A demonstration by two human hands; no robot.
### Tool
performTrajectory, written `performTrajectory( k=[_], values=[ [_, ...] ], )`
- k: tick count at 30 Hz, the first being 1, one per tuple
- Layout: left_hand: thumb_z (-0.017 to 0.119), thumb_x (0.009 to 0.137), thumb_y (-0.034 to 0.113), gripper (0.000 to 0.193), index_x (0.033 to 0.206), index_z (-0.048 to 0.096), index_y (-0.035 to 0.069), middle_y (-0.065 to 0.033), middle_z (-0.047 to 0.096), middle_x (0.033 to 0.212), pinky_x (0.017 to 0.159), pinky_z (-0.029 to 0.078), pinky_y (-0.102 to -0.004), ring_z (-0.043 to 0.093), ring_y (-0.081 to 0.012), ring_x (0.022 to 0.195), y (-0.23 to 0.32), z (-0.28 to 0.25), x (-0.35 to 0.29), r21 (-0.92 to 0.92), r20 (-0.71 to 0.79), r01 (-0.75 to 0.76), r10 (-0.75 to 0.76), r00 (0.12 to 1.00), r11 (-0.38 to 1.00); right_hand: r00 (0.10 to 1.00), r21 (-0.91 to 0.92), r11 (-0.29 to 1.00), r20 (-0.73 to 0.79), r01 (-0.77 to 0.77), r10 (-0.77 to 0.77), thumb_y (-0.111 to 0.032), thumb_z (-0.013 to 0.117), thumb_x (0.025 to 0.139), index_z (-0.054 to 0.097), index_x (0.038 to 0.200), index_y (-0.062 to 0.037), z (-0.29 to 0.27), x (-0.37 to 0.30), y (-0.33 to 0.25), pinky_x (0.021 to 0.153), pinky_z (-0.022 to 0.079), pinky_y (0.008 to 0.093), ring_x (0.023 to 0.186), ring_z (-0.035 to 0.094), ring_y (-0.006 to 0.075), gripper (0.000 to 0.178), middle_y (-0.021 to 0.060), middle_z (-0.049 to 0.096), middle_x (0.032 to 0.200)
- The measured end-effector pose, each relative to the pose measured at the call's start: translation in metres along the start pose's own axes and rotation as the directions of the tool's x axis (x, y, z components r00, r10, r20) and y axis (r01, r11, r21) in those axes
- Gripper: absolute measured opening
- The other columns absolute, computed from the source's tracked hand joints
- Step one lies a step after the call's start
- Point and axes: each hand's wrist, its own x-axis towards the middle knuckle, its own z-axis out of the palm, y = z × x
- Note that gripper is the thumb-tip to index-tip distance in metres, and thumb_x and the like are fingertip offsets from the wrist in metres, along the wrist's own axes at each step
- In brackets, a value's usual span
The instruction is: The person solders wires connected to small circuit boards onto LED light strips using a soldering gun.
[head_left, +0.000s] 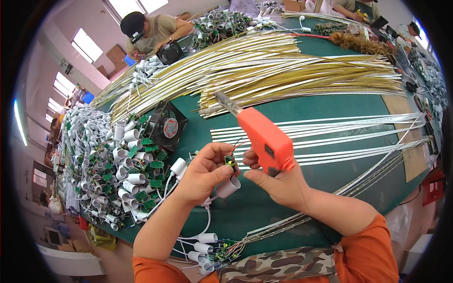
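Note:
My left hand (pixel 206 170) pinches a small circuit board (pixel 230 162) between thumb and fingers. Thin red and dark wires rise from the board, and a white plastic tube-shaped housing (pixel 229 187) with a white cable hangs just below it. In my right hand (pixel 289 187) is a red pistol-shaped soldering gun (pixel 265 134), gripped by its handle. Its metal tip points up and to the left, well away from the board. Behind both hands, narrow white strips (pixel 325 129) lie side by side across the green table (pixel 264 207).
A heap of white housings with green boards (pixel 130 174) covers the left side, beside a black fan (pixel 167 127). Long yellow-and-white strips (pixel 302 78) are piled behind. More wired housings (pixel 204 247) sit near my waist. Another person (pixel 153 35) works at the far left.

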Motion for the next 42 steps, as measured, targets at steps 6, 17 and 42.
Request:
performTrajectory(
  k=[6,17,42],
  values=[
    [0.066,0.094,0.005,0.047,0.136,0.045,0.004,-0.007,0.053,0.12,0.095,0.05,-0.0335,0.059,-0.0158,0.107,-0.008,0.008,0.002,0.047,0.046,-0.072,0.07,0.996,0.996,0.996,-0.021,1.0,-0.094,-0.014,0.012,-0.006,0.071,0.089,0.033,0.147,-0.0082,0.004,0.003,0.005,0.088,0.052,0.0322,0.103,0.064,0.0174,0.07,0.0085,0.061,0.113],
    [0.056,0.097,0.006,0.027,0.124,0.054,0.001,-0.0038,0.058,0.1,0.076,0.048,-0.0267,0.055,-0.0102,0.084,-0.003,0.012,0.003,0.124,0.007,0.18,-0.182,0.983,0.976,0.982,-0.021,0.999,-0.183,0.047,-0.05,-0.005,0.071,0.086,0.058,0.11,-0.0019,-0.01,0.014,-0.013,0.063,0.047,0.0254,0.071,0.056,0.0068,0.027,0.0002,0.059,0.084],
    [0.068,0.088,0.007,0.024,0.107,0.053,0.005,-0.0076,0.06,0.091,0.063,0.051,-0.0307,0.063,-0.0187,0.072,-0.008,0.037,0.002,0.794,-0.013,-0.133,0.235,0.972,0.593,0.992,-0.07,0.991,-0.063,-0.114,0.109,-0.007,0.07,0.09,0.061,0.107,-0.0012,-0.01,0.012,0.004,0.071,0.05,0.0262,0.081,0.06,0.0084,0.02,0.0007,0.065,0.09]
  ],
)
